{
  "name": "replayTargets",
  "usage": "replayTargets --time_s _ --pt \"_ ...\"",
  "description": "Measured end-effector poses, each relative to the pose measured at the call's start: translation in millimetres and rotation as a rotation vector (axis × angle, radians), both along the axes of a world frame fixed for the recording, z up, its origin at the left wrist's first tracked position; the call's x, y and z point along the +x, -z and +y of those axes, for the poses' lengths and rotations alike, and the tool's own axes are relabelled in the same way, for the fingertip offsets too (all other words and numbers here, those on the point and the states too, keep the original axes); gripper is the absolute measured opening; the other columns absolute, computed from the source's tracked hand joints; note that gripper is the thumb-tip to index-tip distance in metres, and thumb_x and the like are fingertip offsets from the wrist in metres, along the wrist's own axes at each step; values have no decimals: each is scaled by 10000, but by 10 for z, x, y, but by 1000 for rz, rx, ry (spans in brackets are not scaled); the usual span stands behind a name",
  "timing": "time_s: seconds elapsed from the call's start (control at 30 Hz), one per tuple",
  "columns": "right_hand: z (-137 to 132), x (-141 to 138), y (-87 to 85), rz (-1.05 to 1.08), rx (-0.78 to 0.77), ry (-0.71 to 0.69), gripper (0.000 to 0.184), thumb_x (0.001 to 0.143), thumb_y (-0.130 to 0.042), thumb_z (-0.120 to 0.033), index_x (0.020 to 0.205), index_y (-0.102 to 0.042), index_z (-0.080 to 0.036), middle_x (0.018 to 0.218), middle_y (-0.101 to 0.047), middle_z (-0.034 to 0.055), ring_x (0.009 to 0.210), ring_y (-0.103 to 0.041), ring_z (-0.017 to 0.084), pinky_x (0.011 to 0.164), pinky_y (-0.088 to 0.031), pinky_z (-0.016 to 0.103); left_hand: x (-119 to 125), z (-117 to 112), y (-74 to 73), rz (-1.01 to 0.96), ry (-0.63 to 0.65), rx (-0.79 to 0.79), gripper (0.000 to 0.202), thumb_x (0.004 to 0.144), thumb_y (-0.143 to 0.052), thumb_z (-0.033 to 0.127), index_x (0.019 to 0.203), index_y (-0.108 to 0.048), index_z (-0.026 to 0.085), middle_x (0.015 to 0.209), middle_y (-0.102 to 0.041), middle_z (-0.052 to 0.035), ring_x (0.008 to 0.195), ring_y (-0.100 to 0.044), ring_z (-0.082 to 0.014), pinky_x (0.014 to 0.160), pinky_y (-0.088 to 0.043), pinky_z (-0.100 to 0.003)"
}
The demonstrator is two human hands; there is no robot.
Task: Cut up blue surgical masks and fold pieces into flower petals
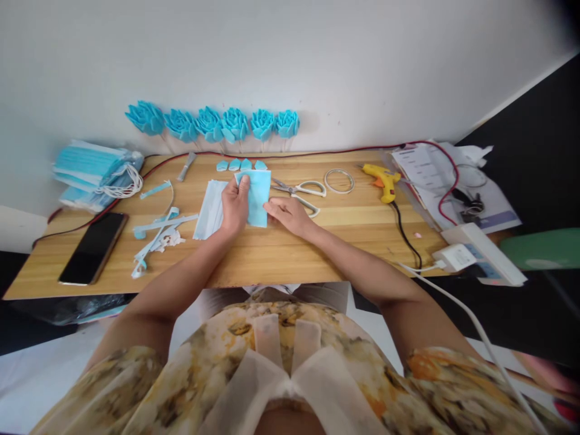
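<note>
A rectangular piece of blue mask fabric (258, 202) is held upright above the middle of the table. My left hand (235, 206) is closed on its left side, thumb across the front. At the lower right edge, the fingers of my right hand (290, 214) pinch the same piece. Several small blue cut petals (246, 164) lie in a row just behind it. Scissors (310, 189) with white handles rest beyond my right hand, partly covered by it. Flat pale mask sheets (210, 208) lie under and beside my left hand.
Several blue flowers (234, 125) on sticks stand along the wall. On the left are packed masks (90, 169), a phone (94, 248) and cut strips (156, 235). To the right lie a wire coil (339, 180), a yellow glue gun (383, 180), papers (426, 175) and a power strip (487, 254).
</note>
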State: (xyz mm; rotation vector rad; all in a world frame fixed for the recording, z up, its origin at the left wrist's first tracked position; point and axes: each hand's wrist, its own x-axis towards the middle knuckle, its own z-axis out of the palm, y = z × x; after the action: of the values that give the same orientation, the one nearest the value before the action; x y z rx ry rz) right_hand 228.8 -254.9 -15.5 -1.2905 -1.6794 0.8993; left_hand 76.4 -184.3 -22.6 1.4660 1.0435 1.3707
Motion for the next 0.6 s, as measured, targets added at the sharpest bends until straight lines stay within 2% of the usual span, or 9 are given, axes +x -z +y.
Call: replayTargets --time_s 0.2,0.3,0.4,0.53,0.6 --pt "52 0 -1 131 65 151 648 860 -571 -802 610 -467 -213 570 -463 -37 580 -435 117 577 -331 284 46 -141 -26 90 69 33 458 942 -585 616 734 -503 216 678 -491 16 670 -442 -140 658 -407 -292" --pt "85 73 8 221 82 235 617 873 -590 -771 627 -536 -207 574 -539 -21 566 -484 120 584 -397 281 44 -137 -38 95 69 11 455 928 -577 619 727 -485 221 679 -467 15 658 -425 -141 640 -383 -299" --pt "120 195 -16 321 104 301 578 877 -584 -767 773 -653 -203 680 -641 8 642 -569 137 613 -459 272 35 -113 -58 96 82 -14 470 897 -593 638 707 -476 224 655 -444 19 634 -403 -140 612 -363 -298" --pt "153 283 -40 304 103 215 551 862 -641 -712 1048 -744 -204 918 -728 42 781 -621 155 657 -488 271 42 -140 -89 122 238 -16 432 879 -612 618 734 -556 215 664 -513 7 635 -434 -145 603 -383 -291" --pt "160 272 -27 259 94 183 511 849 -684 -655 1058 -758 -194 894 -726 34 745 -593 145 656 -464 273 52 -167 -98 156 293 8 407 884 -614 585 726 -574 211 661 -520 4 638 -441 -147 608 -381 -292"
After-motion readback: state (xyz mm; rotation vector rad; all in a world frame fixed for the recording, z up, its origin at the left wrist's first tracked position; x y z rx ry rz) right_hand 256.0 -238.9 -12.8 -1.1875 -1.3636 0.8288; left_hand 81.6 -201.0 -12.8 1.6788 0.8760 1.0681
